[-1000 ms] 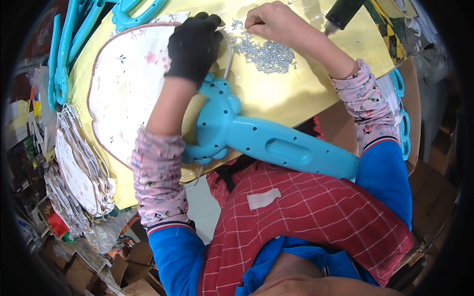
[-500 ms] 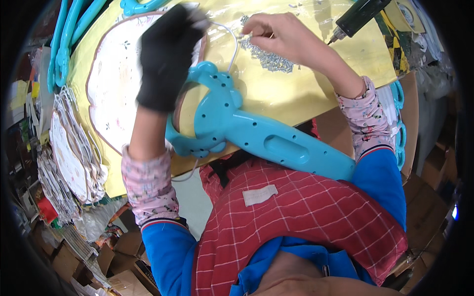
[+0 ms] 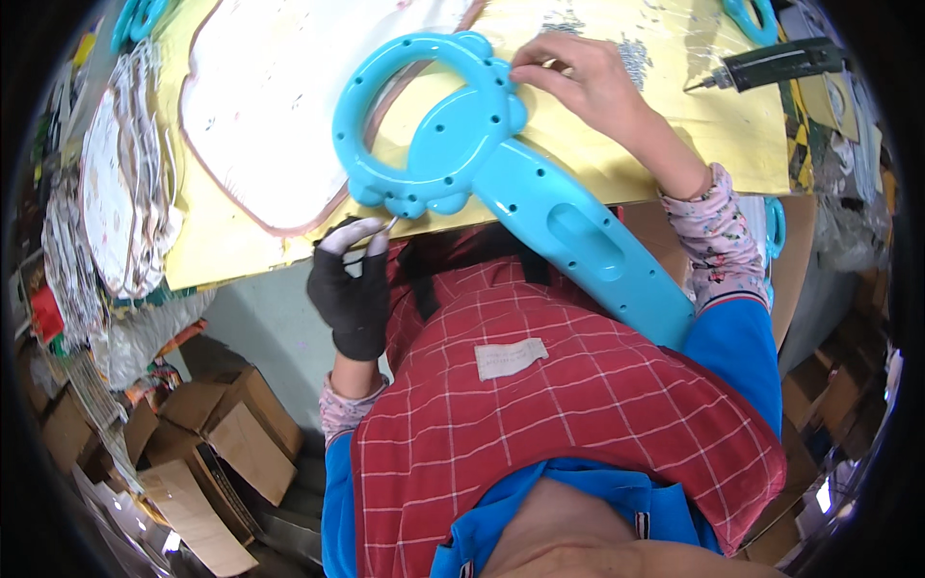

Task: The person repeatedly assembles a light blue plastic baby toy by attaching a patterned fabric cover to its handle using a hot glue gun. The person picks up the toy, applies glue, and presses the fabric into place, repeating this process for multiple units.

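Note:
A glossy turquoise plastic part (image 3: 460, 183), a ring with scalloped bumps and a long arm dotted with holes, lies over the table's front edge, its arm reaching to my right elbow. My left hand (image 3: 349, 294), in a black glove with bare fingertips, is below the ring. Its fingers pinch the end of a thin pale cord (image 3: 392, 223) beside the ring's lower rim. At the ring's right rim is my bare right hand (image 3: 590, 85), thumb and forefinger pressed together; whatever lies between them is too small to make out.
Small metal screws (image 3: 632, 60) lie in piles beyond my right hand. A black power screwdriver (image 3: 776, 67) points in from the right. A large white brown-edged panel (image 3: 260, 106) covers the table's left; similar panels (image 3: 125, 183) stand stacked beyond. Cardboard boxes (image 3: 217, 462) sit below left.
My left hand has come down from above the ring to its lower rim. My right hand has left the screws for the ring's right rim. The turquoise part has turned, its ring swinging away.

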### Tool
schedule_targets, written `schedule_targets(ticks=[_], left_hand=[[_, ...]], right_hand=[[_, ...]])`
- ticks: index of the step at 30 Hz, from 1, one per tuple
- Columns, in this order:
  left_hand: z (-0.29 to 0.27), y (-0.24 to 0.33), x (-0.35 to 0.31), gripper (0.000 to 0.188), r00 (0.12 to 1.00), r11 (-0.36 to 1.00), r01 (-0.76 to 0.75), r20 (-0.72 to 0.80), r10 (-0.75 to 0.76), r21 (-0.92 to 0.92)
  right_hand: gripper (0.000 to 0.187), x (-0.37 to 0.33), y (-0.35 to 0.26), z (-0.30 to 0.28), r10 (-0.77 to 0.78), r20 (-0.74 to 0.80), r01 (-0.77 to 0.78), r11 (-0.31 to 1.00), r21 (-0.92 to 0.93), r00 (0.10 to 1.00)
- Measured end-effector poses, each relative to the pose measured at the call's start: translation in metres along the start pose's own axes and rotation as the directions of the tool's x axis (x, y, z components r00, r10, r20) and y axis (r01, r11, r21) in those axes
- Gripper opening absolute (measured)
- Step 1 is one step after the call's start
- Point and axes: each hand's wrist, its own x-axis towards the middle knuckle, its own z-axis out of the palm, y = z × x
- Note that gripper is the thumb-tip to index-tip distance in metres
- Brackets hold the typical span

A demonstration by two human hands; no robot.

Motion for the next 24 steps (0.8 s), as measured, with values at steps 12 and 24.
schedule_targets(ticks=[12,24], left_hand=[[0.006,0.005,0.011,0.026,0.872,0.732,-0.49,0.261,0.415,0.473],[0.031,0.028,0.019,0.045,0.779,0.735,-0.613,0.377,0.501,0.291]], right_hand=[[0.012,0.005,-0.005,0.008,-0.124,-0.073,0.12,0.991,-0.062,0.99],[0.043,-0.028,0.015,-0.118,-0.344,-0.792,-0.149,0.869,-0.473,0.505]])
